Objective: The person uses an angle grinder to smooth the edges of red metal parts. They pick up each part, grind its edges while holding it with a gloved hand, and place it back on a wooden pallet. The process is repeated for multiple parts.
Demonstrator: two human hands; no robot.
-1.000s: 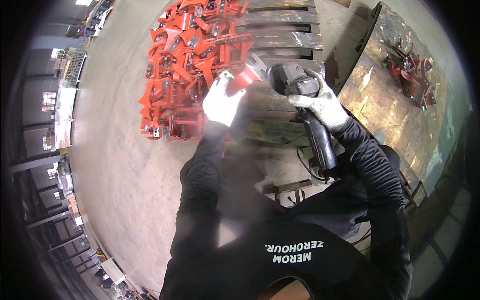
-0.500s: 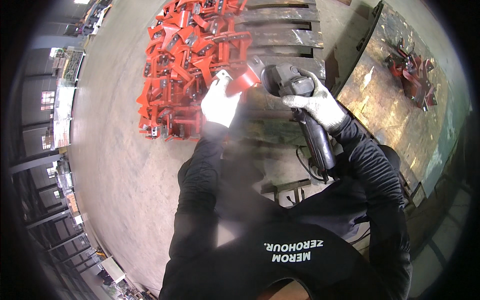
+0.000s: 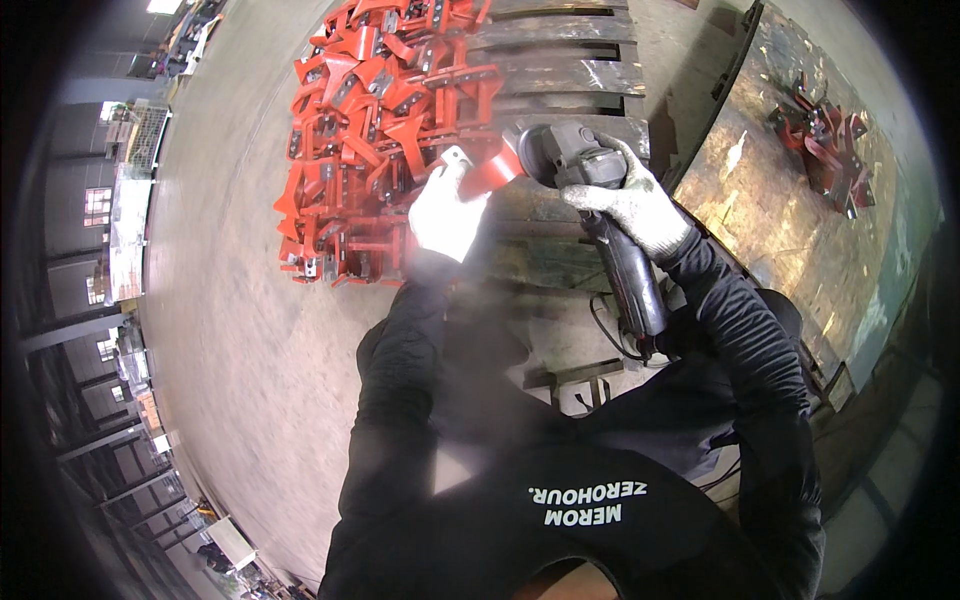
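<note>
My left hand (image 3: 445,215), in a white glove, grips a red painted metal bracket (image 3: 487,170) and holds it up above a wooden pallet (image 3: 560,70). My right hand (image 3: 628,205), in a grey glove, is closed around a dark angle grinder (image 3: 585,190). The grinder's head meets the bracket's right edge, and its long body runs back under my right forearm. A haze of dust or smoke hangs over my left sleeve.
A large stack of red brackets (image 3: 370,130) fills the pallet's left part. To the right stands a worn metal table (image 3: 790,230) with a few red brackets (image 3: 825,140) on it. A cable (image 3: 605,335) trails below the grinder. Concrete floor (image 3: 220,350) spreads left.
Both hands with the bracket and grinder sit slightly higher in the view than a second ago. The grips are unchanged.
</note>
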